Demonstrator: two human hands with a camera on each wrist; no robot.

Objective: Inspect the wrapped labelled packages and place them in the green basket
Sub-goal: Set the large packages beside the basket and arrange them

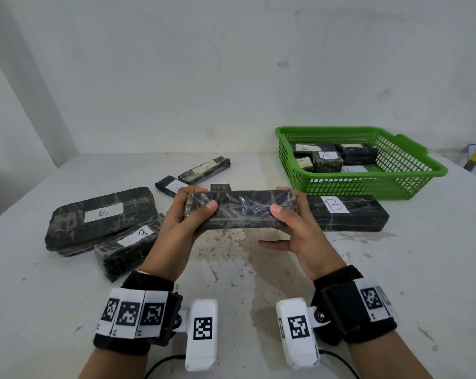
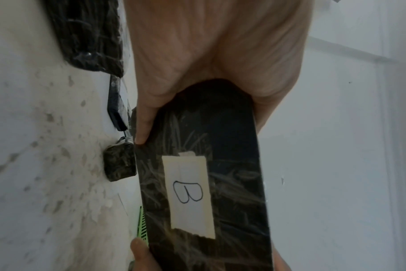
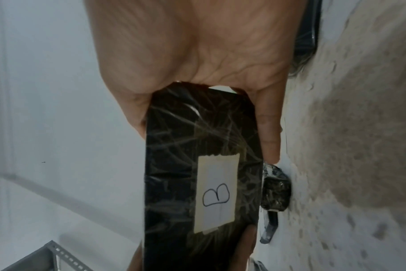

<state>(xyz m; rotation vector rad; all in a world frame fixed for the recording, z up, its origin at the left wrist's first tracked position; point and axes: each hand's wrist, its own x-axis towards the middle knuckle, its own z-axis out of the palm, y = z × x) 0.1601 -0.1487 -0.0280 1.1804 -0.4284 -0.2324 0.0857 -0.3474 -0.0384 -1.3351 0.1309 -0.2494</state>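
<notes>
The left hand [image 1: 176,222] and right hand [image 1: 297,231] each pinch one end of a long black wrapped package [image 1: 241,210], thumbs on its near face, holding it level at the frame's centre above the grey table [image 1: 231,269]. Its white label [image 2: 189,194], marked B, faces away from the head camera and shows in both wrist views. The green basket [image 1: 368,184], upper right, holds several wrapped packages. Left of centre lies a broad B package [image 1: 100,214]; right of the hands, another long B package [image 1: 349,212].
</notes>
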